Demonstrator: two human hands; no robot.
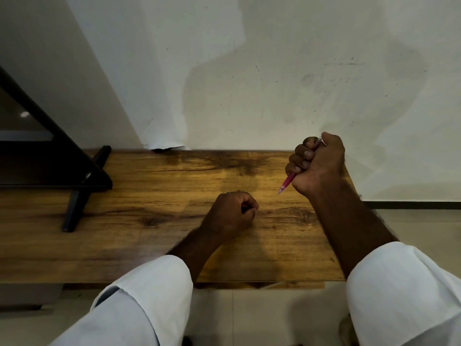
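Note:
My right hand is raised above the right end of a wooden table and grips a pink pen in its fist. The pen's tip points down and to the left, clear of the tabletop, and most of its barrel is hidden inside the fingers. My left hand rests on the table near the middle, fingers curled into a fist that holds nothing. Both forearms come out of white sleeves.
A black monitor on an angled stand occupies the table's left part. A white wall runs right behind the table's far edge. The table's right edge lies just beside my right forearm, with pale floor beyond and below.

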